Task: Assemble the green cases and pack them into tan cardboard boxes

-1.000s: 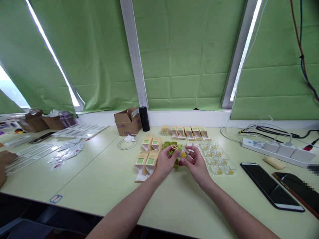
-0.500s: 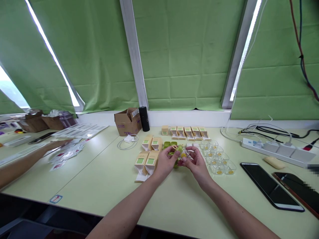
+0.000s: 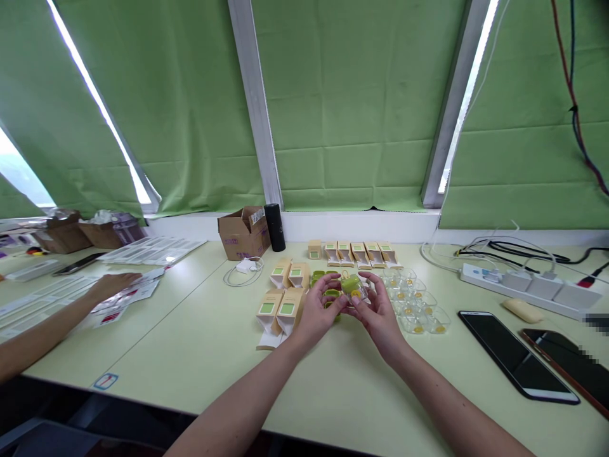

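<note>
One green-topped case point(image 3: 351, 285), more upright now, two hands point(image 3: 316, 312) point(image 3: 380, 318)

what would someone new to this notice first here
First, probably, the large green blinds filling the upper part of the view. Below them, near the middle of the table, the left hand and right hand hold a small green-and-clear case. Clear cups with yellow spots stand in rows just right of the hands, and tan boxes with green squares stand to their left.
</note>
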The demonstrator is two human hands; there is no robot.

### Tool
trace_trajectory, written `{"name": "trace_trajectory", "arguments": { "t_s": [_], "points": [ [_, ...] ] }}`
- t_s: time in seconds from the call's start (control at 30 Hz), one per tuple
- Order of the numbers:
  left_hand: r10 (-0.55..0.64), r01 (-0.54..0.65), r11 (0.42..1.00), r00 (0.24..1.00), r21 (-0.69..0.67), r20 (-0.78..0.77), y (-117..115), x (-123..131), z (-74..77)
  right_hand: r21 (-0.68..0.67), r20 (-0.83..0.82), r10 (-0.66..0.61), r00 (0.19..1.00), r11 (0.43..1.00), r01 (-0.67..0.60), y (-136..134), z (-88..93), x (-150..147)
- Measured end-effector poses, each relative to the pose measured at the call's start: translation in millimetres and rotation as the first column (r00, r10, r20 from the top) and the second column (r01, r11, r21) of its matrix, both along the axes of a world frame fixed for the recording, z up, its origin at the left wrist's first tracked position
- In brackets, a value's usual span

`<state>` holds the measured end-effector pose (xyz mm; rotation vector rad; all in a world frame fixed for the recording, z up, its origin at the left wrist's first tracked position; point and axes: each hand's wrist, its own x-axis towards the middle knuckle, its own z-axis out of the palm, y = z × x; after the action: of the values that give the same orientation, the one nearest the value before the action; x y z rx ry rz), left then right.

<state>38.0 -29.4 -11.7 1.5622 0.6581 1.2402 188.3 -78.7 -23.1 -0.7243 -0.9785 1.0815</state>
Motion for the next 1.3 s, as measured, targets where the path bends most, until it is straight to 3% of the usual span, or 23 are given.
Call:
{"name": "trace_trajectory", "arguments": {
  "t_s": [0.2, 0.53, 0.73, 1.3],
  "points": [
    [0.062, -0.044, 0.990, 0.990, 0.137, -0.128, -4.1, 2.5, -4.2, -0.035, -0.014, -0.005, 1.000, 0.999, 0.005, -2.0, 4.5, 0.3],
    [0.097, -0.083, 0.989, 0.989, 0.119, -0.114, -7.2, 4.3, -0.4, -0.048, -0.020, 0.033, 0.999, 0.998, -0.033, -1.7, 4.2, -0.5],
    [0.103, -0.088, 0.987, 0.989, 0.137, -0.106, -7.1, 4.2, 1.0, -0.015, -0.057, 0.117, 0.991, 0.993, -0.118, 0.7, 0.7, 2.4],
    [0.082, -0.065, 0.986, 0.991, 0.157, -0.104, -4.6, 0.3, -1.2, 0.009, 0.022, 0.050, 0.999, 0.999, -0.050, 4.2, -1.1, 4.6]
  ]
}}
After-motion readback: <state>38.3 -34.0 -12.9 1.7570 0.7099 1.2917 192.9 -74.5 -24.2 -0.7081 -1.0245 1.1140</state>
